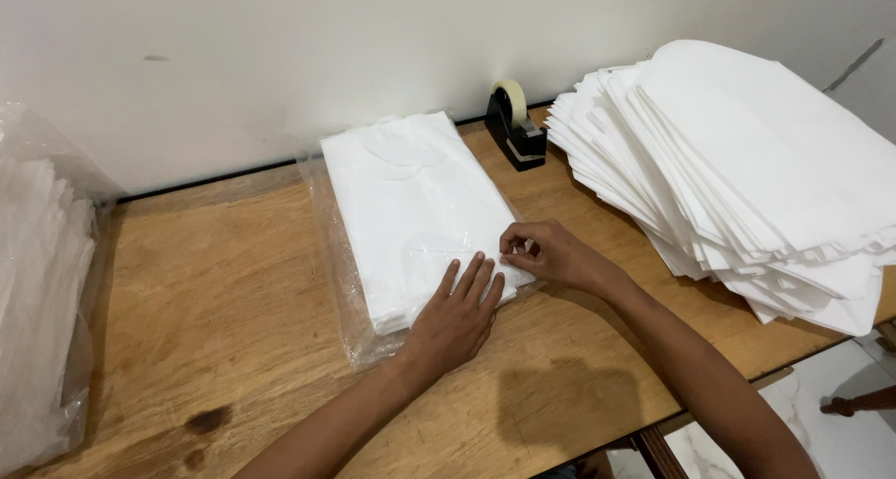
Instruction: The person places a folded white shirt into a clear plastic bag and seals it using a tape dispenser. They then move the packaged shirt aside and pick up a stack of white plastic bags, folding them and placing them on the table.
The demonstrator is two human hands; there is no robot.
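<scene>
A flat stack of white folded sheets inside a clear plastic bag (411, 208) lies on the wooden table (215, 302). My left hand (457, 316) presses flat on the pack's near end, fingers spread. At the pack's near right edge, my right hand (546, 252) pinches something small between its fingertips. What it pinches is too small to make out. The bag's loose clear edge sticks out to the left and front of the stack.
A black tape dispenser (513, 129) stands by the wall behind the pack. A tall fanned pile of white sheets (747, 171) fills the table's right side. A plastic bag of white material (42, 283) sits at the left edge. The table's front edge runs bottom right.
</scene>
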